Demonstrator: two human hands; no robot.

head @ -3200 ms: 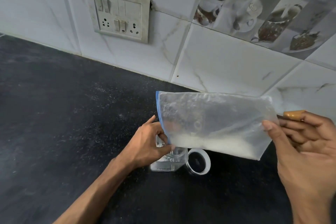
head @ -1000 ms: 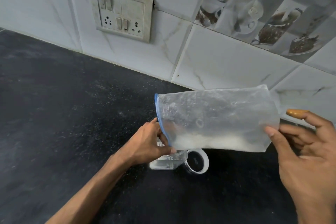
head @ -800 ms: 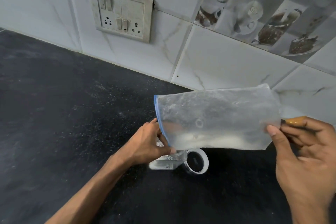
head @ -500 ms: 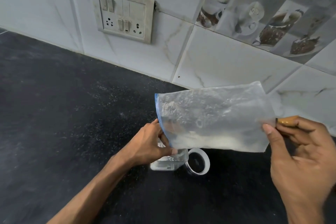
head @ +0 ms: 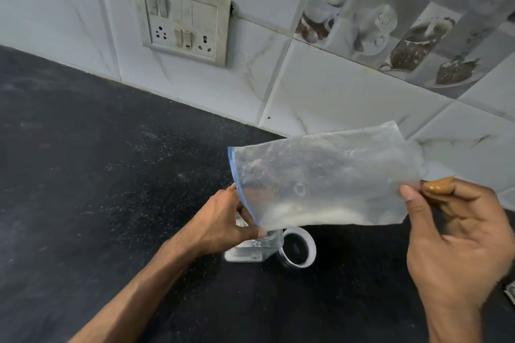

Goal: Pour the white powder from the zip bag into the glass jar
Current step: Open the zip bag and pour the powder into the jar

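Head view. Clear plastic zip bag with a blue seal strip [head: 320, 175], held on its side above the black speckled stone countertop [head: 83, 175], blue-edged mouth turned left and down. Thin band of white powder [head: 312, 214] gathered along the bag's lower edge. Left hand [head: 223, 223] gripping the mouth end of the bag, fingers also against the square clear glass jar [head: 250, 250] standing upright directly beneath that mouth; top of the jar hidden behind hand and bag. Right hand [head: 457, 237] pinching the bag's closed bottom corner between thumb and fingers, raised slightly higher than the mouth. Round clear-rimmed lid [head: 298, 250] lying flat on the countertop, touching the jar's right side. Beyond, white marbled wall tiles [head: 334, 97] and a cream switch-and-socket plate [head: 181, 25].
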